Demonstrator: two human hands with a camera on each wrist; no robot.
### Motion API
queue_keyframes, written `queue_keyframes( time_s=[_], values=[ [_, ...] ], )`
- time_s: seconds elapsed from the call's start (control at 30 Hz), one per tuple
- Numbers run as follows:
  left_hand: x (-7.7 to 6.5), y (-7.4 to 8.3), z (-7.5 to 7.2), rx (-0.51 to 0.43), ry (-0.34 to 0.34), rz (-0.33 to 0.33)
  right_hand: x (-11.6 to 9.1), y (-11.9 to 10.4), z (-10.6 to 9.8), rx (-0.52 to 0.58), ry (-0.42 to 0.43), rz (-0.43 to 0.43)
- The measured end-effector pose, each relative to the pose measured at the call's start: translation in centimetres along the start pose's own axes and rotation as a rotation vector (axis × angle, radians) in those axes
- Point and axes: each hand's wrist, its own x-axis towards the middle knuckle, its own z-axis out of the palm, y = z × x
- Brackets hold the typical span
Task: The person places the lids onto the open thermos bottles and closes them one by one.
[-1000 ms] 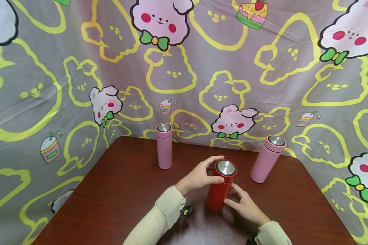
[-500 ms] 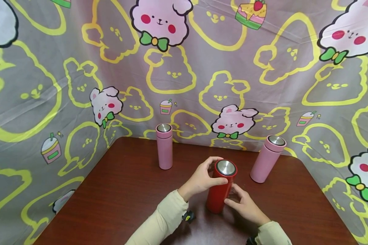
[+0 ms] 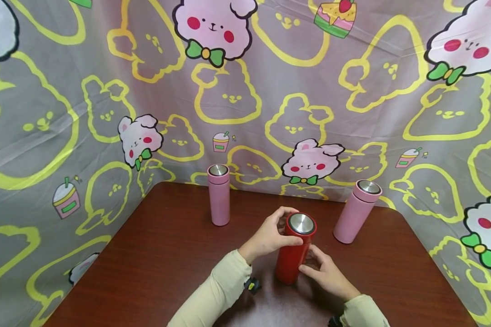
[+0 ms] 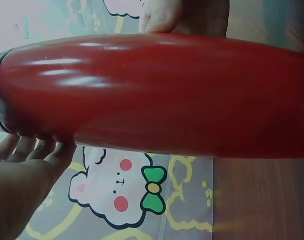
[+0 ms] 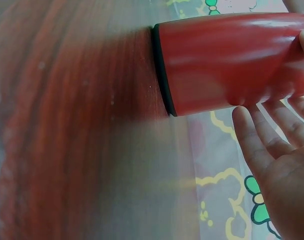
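Note:
A red thermos (image 3: 288, 263) with a steel-topped lid stands on the table near the front middle. My left hand (image 3: 268, 236) grips it around the top from the left, thumb across the front just under the lid's rim. Lower down on the right side, my right hand (image 3: 327, 274) holds the body between thumb and fingers. In the left wrist view the red body (image 4: 157, 95) fills the width, with left fingertips against it near the lid seam. The right wrist view shows the thermos's black base ring (image 5: 163, 72) at the tabletop, and right fingertips along its side.
Two pink thermoses stand farther back: one (image 3: 219, 202) at the left and one (image 3: 356, 213) at the right. The brown wooden table (image 3: 155, 254) ends at a patterned cloth curtain (image 3: 237, 109) at the back and sides.
My left hand has shifted slightly to the right, its thumb reaching a little farther across the red thermos. The right hand and the thermos stay in place.

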Motion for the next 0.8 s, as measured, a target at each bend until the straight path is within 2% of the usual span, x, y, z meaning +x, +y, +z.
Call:
queue_keyframes(
  time_s=[0.33,0.43,0.63,0.8],
  values=[
    [0.3,-0.2,-0.6,0.010,-0.061,0.007,0.1,0.2,-0.1,-0.010,-0.010,-0.021],
    [0.6,-0.8,-1.0,0.013,-0.093,0.012,0.1,0.2,-0.1,-0.018,-0.014,-0.029],
    [1.3,-2.8,-1.8,0.089,-0.153,0.000,0.2,0.0,-0.2,-0.027,-0.023,-0.019],
    [1.6,-3.2,-2.3,0.036,-0.224,0.012,0.3,0.1,-0.4,-0.012,-0.050,0.021]
  ],
)
